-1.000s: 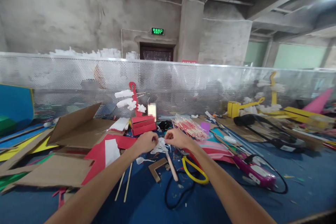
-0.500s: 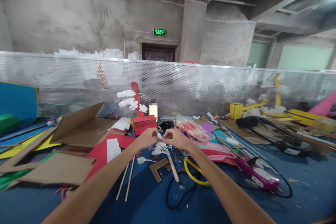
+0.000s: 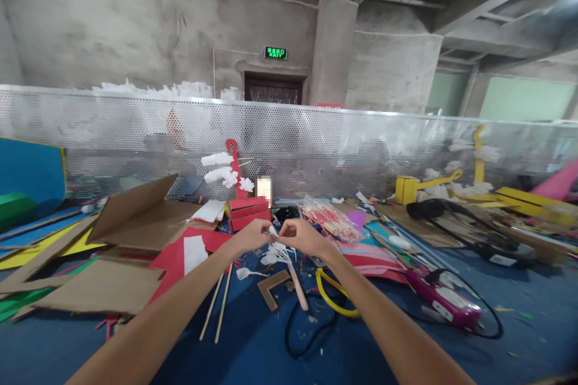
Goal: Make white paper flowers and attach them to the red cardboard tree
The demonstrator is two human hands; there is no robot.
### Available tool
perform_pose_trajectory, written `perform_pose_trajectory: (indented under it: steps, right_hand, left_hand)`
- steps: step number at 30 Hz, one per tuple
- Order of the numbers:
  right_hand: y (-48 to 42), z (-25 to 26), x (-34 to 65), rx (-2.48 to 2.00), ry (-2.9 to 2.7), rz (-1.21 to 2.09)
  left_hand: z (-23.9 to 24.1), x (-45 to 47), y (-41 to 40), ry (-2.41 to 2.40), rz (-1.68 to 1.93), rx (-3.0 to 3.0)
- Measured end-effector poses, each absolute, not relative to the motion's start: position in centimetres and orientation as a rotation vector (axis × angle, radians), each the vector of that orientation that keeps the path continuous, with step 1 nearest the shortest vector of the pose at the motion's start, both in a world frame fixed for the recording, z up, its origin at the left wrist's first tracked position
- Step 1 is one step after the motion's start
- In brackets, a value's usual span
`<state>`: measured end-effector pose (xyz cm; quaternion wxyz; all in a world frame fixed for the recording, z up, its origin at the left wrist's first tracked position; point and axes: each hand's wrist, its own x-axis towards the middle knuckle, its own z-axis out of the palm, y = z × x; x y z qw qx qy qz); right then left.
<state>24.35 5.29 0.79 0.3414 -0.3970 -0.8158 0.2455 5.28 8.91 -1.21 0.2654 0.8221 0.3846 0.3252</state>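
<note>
My left hand [image 3: 253, 236] and my right hand [image 3: 303, 236] meet above the blue table, fingers pinched together on a small piece of white tissue paper [image 3: 272, 231]. Just below them lies a crumpled white tissue tuft [image 3: 275, 252] at the top of a pale wooden stick [image 3: 298, 286]. Behind the hands stands a red cardboard model [image 3: 244, 207] with white tissue tufts on its upright arm.
Brown cardboard sheets [image 3: 135, 216] and red paper [image 3: 180, 255] lie at the left. Yellow-handled scissors [image 3: 332, 298], a black cord [image 3: 307, 337] and a purple glue gun [image 3: 445, 304] lie at the right. A bag of skewers [image 3: 329, 219] sits behind. A perforated metal screen [image 3: 316, 144] bounds the table.
Both hands rose slightly off the tissue tuft and drew closer together, now pinching a small white piece between their fingertips. The tuft and stick stay on the table.
</note>
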Motion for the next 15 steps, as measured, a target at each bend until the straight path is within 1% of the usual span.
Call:
perform_pose_trajectory:
  steps: [9, 15]
  right_hand:
    - [5.9, 0.5, 24.8, -1.027, -2.084, 0.67]
    - [6.1, 0.7, 25.0, -0.997, -2.029, 0.645]
  left_hand:
    - [-0.4, 5.1, 7.8, 0.923, 0.831, 2.143]
    - [-0.7, 4.7, 8.2, 0.917, 0.835, 2.093]
